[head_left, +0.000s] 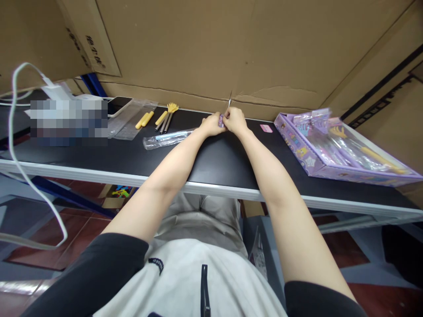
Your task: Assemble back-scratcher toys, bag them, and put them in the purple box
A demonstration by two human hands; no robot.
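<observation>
A clear plastic sleeve [152, 142] with a light blue stick-like handle [172, 135] inside lies on the black shelf and runs in under my left hand [210, 125]. My left hand is closed at the sleeve's far end, around a small purple printed card [220, 120]. Right beside it, my right hand [235, 119] pinches the card's edge, its fingers bent. Just beyond my right hand a thin shiny pointed piece [230, 98] sticks up; I cannot make out what it is. A small pink card [266, 128] lies apart, to the right.
A purple display box [309, 163] of bagged back scratchers stands at the right. Leftward lie yellow handles [144, 120], a yellow claw-headed scratcher [172, 107], empty clear bags [127, 125] and a phone [119, 106]. A white cable [15, 114] hangs at far left. Cardboard [185, 48] walls the back.
</observation>
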